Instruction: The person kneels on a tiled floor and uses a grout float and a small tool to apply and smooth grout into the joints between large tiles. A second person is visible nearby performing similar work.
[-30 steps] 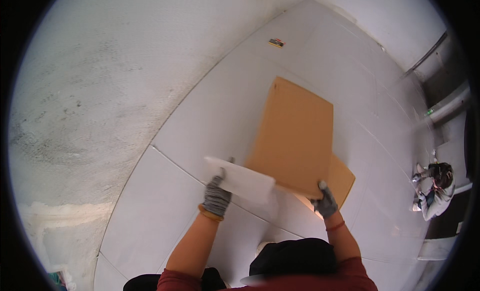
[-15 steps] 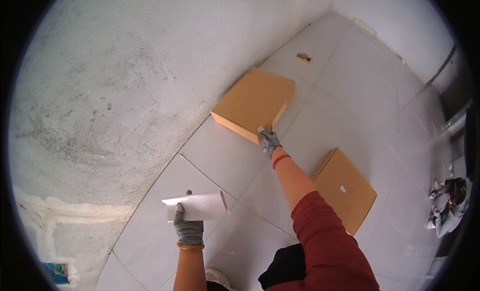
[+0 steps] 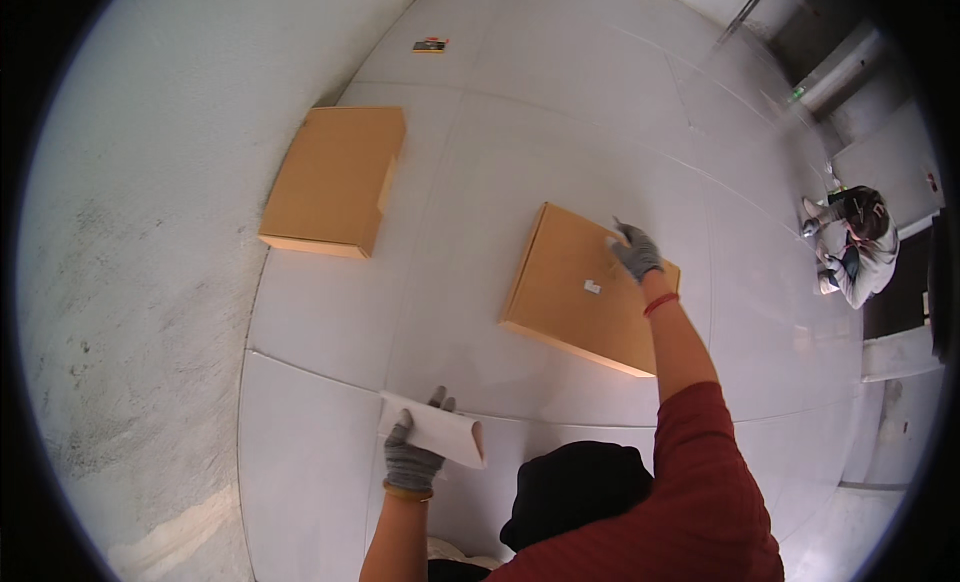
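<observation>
My left hand, in a grey knit glove, grips a bent sheet of white paper between thumb and fingers, low over the floor. At the paper's right end a brownish inner side shows. My right hand, gloved the same way, is over the far right part of a flat brown cardboard box. Its fingers are apart with nothing visible in them; whether they touch the lid I cannot tell. A small white label sits on that lid. Against the wall lies a second brown cardboard box, closed.
A rough grey wall rises along the left. Farther off on the tiled floor lies a small yellow and black item. At the far right another person crouches near dark openings. Something black is close by my body.
My right hand has left the box by the wall and moved right, over the labelled box. The view has swung right. My left hand keeps holding the paper.
</observation>
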Demonstrator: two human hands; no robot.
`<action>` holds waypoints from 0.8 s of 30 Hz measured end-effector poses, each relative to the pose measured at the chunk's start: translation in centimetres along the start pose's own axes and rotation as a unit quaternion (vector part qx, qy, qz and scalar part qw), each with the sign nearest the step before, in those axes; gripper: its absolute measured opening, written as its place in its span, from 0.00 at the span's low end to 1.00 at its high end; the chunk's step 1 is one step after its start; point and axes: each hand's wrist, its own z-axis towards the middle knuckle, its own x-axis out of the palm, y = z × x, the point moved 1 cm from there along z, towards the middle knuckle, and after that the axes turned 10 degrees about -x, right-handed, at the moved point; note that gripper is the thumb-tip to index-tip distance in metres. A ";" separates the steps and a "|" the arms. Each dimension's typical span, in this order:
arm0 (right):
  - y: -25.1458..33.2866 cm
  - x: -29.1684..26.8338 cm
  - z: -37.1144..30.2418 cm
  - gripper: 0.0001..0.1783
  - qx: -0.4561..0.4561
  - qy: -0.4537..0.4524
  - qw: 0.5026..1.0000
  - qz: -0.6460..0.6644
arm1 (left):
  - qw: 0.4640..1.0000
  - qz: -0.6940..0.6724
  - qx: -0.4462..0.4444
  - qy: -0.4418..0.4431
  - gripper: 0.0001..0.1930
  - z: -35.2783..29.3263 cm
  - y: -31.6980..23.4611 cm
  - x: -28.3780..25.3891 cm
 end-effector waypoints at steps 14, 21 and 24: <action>-5.4 -1.8 -3.7 0.55 0.259 0.273 0.915 -0.147 | 0.989 -0.004 -0.103 -0.102 0.21 14.5 10.7 -0.8; -8.7 3.5 -7.7 0.55 0.242 0.089 0.947 0.192 | 0.985 0.083 -0.097 -0.118 0.21 15.8 9.6 -1.6; -9.4 2.1 -10.0 0.49 0.198 0.152 0.860 0.445 | 0.991 0.085 -0.082 -0.061 0.21 15.3 8.9 -1.1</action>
